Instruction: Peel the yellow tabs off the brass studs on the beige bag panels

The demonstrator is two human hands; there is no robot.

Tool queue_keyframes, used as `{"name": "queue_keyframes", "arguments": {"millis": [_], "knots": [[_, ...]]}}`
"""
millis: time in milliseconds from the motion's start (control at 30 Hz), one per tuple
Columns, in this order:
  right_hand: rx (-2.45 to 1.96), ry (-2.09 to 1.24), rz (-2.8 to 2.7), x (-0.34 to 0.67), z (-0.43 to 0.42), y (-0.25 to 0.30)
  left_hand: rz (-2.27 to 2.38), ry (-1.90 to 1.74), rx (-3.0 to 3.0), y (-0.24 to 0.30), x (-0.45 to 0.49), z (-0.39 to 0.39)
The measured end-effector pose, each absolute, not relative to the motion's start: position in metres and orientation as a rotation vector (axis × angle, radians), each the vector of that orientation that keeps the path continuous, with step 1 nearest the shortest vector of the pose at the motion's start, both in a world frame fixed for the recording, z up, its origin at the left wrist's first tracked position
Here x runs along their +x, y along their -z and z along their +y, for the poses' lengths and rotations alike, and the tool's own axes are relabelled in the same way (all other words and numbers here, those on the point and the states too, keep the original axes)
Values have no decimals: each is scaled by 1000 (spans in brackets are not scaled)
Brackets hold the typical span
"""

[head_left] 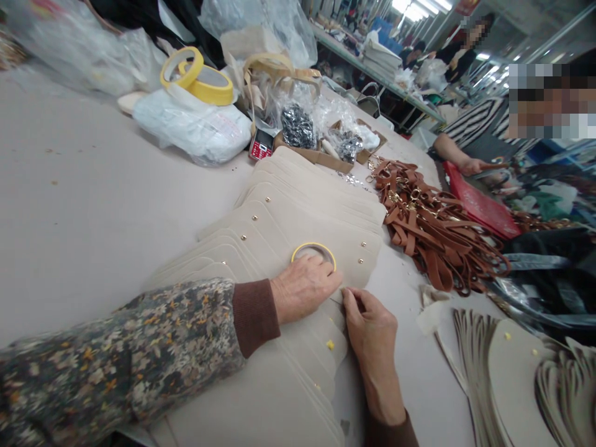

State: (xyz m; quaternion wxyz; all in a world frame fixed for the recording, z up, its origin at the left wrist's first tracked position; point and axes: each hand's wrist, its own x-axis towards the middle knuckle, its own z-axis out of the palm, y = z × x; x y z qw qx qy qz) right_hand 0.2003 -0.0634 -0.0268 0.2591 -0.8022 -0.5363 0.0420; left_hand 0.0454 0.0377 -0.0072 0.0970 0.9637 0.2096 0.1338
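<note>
My left hand (305,287) is closed over a small yellow tape roll (313,250) that rests on the top beige leather panel (298,223). Close beside it, my right hand (367,320) pinches something small at the panel's edge, perhaps the tape end; I cannot make it out. The panels lie in an overlapping fanned row across the grey table (93,186), each with small brass studs (255,218). A tiny yellow scrap (330,344) lies on a lower panel.
Brown leather straps (428,230) with gold hardware are heaped to the right. Larger yellow tape rolls (198,76), plastic bags and cardboard trays of metal parts (321,143) stand behind. More fanned beige pieces (512,379) lie at the lower right. A person in a striped top (484,133) works opposite.
</note>
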Motion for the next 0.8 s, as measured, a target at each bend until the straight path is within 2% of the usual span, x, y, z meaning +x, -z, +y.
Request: {"name": "queue_keyframes", "arguments": {"millis": [100, 267, 333, 467, 633, 800], "knots": [[-2214, -149, -1494, 203, -60, 22, 573, -467, 2838, 5, 44, 39], [-2130, -605, -1602, 212, -68, 9, 433, -631, 2752, 3, 41, 42], [-2079, -668, -1565, 213, -72, 7, 381, -680, 2708, 5, 40, 42], [-1863, -374, -1425, 210, -75, 7, 341, -735, 2681, 10, 39, 40], [-1598, -116, -1651, 200, -67, 4, 353, -705, 2699, 11, 40, 36], [-1607, 121, -1781, 194, -62, 5, 332, -660, 2694, 7, 41, 35]]}}
